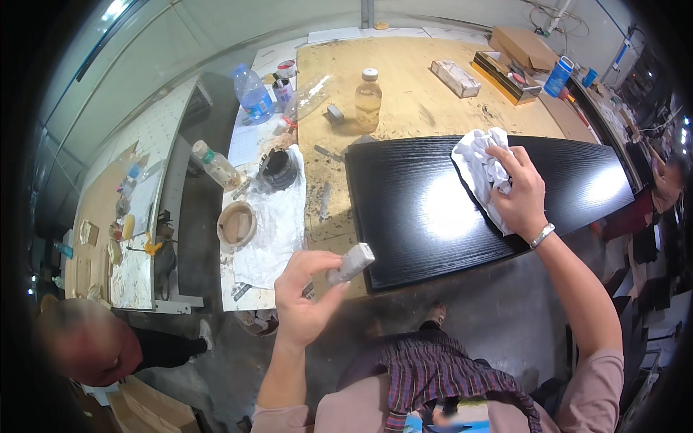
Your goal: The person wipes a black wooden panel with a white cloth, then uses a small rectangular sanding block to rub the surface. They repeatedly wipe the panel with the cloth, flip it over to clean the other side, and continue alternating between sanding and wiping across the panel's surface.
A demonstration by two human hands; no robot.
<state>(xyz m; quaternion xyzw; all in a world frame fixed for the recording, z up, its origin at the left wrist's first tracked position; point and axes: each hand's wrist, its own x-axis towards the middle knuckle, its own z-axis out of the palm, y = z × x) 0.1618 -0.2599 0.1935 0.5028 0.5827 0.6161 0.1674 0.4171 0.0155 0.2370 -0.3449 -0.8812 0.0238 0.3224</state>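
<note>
A glossy black wood-grained panel (404, 209) lies on the workbench in front of me. My right hand (520, 191) is closed on a crumpled white cloth (479, 160), which rests against the panel's surface. Off the panel's near left corner, my left hand (307, 292) pinches a small whitish-grey rectangular block (351, 263) between thumb and fingers, held up in the air. Left of the panel, a stained white cloth (268, 245) carries a dark, paint-smeared pot (279, 170) and a round tan bowl (237, 223).
Behind the panel stands a capped bottle of yellowish liquid (368, 101). A large blue-tinted bottle (253, 95) is at the back left. A wrapped block (455, 78), an open box (505, 78) and a blue bottle (559, 76) stand at the back right. People are at both sides.
</note>
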